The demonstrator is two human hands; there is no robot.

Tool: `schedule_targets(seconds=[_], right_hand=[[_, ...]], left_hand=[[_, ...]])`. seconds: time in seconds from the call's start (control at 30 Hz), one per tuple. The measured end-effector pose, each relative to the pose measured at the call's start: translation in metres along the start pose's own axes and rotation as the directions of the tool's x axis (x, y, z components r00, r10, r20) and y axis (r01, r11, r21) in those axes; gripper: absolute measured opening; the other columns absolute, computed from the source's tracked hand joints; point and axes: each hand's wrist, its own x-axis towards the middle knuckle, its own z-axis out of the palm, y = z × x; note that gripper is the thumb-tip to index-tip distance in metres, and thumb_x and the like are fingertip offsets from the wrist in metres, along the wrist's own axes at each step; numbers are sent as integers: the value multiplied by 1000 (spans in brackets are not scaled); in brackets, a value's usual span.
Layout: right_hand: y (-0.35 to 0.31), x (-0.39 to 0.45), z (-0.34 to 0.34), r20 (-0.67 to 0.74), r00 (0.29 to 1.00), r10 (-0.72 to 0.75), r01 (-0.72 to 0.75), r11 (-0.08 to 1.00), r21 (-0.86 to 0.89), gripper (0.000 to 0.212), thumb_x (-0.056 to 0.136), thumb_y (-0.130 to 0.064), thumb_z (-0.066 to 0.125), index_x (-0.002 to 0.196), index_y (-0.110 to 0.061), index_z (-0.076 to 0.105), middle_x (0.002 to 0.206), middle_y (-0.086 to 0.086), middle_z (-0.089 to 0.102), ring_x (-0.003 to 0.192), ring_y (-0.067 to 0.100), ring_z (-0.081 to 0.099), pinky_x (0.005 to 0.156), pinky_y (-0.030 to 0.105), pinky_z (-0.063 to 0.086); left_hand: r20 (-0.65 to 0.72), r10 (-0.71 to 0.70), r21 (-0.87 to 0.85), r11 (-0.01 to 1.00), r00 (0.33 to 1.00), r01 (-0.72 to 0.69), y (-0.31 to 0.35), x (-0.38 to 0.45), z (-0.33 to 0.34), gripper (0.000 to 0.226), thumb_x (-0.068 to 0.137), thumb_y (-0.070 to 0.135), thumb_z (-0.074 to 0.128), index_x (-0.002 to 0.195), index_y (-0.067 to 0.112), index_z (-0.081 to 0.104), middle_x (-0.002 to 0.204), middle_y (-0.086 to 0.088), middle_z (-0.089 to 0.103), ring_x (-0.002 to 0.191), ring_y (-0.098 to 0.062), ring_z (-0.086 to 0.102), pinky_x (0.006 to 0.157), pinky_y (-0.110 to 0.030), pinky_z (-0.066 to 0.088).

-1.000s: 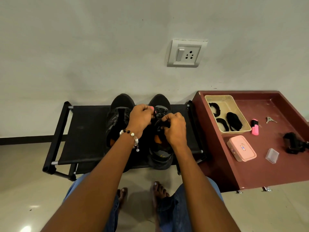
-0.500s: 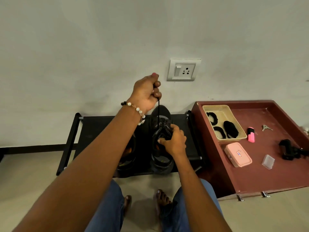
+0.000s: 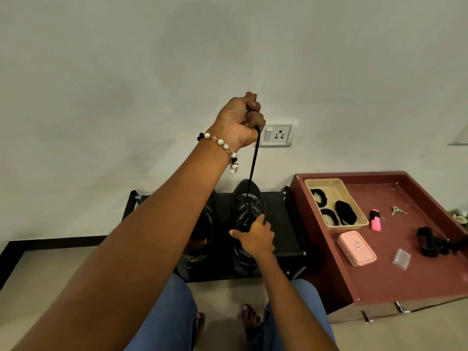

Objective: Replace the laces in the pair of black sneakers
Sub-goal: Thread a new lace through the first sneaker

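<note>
Head view: left hand point(image 3: 239, 122) fisted on taut lace point(image 3: 252, 171) high above right sneaker point(image 3: 247, 219) on rack point(image 3: 286, 224), right hand point(image 3: 255, 239) gripping that sneaker; risk, judged: lace snagging in an eyelet, lifting the sneaker off.

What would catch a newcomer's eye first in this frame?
The raised left hand, in front of the wall near the socket, grips a black lace pulled taut up from the right-side sneaker. Below, the right hand holds that sneaker down on the black rack. To the right, a maroon tray table carries a pink box and a beige basket of black laces.
</note>
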Motion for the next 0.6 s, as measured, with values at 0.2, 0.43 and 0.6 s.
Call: schedule_targets(seconds=[0.2, 0.43, 0.6], right_hand=[[-3, 11, 1, 28, 999, 43, -42, 998, -38, 109, 80, -52, 72, 154, -11, 4, 157, 19, 16, 139, 44, 27, 106, 56, 38], [1, 14, 6, -5, 999, 40, -40, 995, -87, 107, 80, -56, 69, 154, -11, 5, 155, 21, 20, 136, 44, 31, 103, 55, 41], [1, 15, 6, -7, 999, 45, -46, 995, -88, 107, 80, -55, 69, 154, -12, 5, 155, 20, 21, 137, 43, 31, 102, 55, 41]], left_hand=[[78, 364, 761, 579, 928, -291, -3, 1, -33, 9, 94, 20, 62, 101, 14, 64, 70, 1, 51, 46, -8, 35, 40, -19, 30], [288, 7, 152, -988, 957, -39, 6, -2, -76, 48, 74, 56, 74, 106, 21, 68, 102, -2, 64, 90, -24, 64, 68, -31, 44], [-28, -6, 210, -978, 1000, 0, 32, -14, -64, 41, 74, 50, 77, 64, 15, 59, 62, 6, 62, 77, -17, 66, 68, -30, 48]])
